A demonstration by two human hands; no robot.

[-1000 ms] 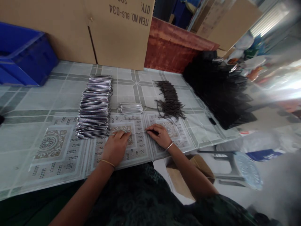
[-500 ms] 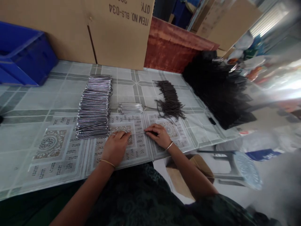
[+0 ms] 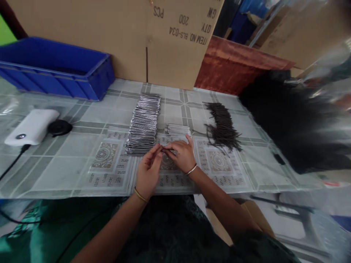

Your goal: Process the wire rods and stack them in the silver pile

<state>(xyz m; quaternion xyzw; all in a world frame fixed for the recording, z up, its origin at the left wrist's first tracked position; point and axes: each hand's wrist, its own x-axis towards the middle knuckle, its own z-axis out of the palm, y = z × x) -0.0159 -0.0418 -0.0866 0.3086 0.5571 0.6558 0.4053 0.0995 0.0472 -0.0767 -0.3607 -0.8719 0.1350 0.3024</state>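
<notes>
My left hand [image 3: 150, 168] and my right hand [image 3: 183, 155] meet fingertip to fingertip over the patterned mat [image 3: 123, 179]. Both are closed in a pinch, and what lies between the fingertips is too small to make out. Just behind my left hand is a long stack of shiny metal rods [image 3: 144, 124]. A smaller bundle of silvery rods [image 3: 177, 130] lies behind my right hand. Farther right sits a pile of dark brown, cord-like pieces [image 3: 223, 126].
A blue bin [image 3: 93, 82] stands at the back left, near a white device [image 3: 34, 126] with a cable and a round black object [image 3: 59, 128]. Cardboard [image 3: 170, 62] rises behind the table. A large black heap [image 3: 290, 120] lies at the right.
The view has swung left, showing more of the blue bin and the white device. My hands have come together; earlier they were apart with a thin rod stretched between them.
</notes>
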